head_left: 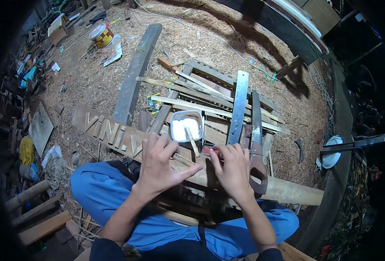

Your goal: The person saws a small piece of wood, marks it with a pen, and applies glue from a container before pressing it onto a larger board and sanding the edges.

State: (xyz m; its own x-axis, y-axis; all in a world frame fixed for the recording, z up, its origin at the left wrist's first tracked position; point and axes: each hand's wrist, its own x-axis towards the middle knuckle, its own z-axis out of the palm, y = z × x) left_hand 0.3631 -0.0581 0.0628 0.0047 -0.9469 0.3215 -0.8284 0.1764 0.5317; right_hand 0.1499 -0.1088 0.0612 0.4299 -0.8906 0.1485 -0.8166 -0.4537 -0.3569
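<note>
My left hand (pixel 155 163) is over the long wooden board (pixel 307 192) across my lap, thumb stretched away from its bent fingers. A short wood strip (pixel 183 160) shows between thumb and fingers, and I see no grip on it. My right hand (pixel 232 167) pinches a small red object (pixel 207 150); its kind is mostly hidden by the fingers. In front of both hands sits a square plastic tub (pixel 173 130) of white paste, with a flat wooden stick (pixel 193 144) leaning in it. Several short wood pieces (pixel 112 133) lie along the board's left part.
A metal ruler (pixel 238 104) and a handsaw (pixel 257 130) lie just beyond my right hand. Thin wood strips (pixel 188 92) rest across a slatted wooden frame (pixel 210 67). A thick beam (pixel 138 71) and a yellow-red bucket (pixel 102 37) stand out on the shavings-covered ground (pixel 83 82).
</note>
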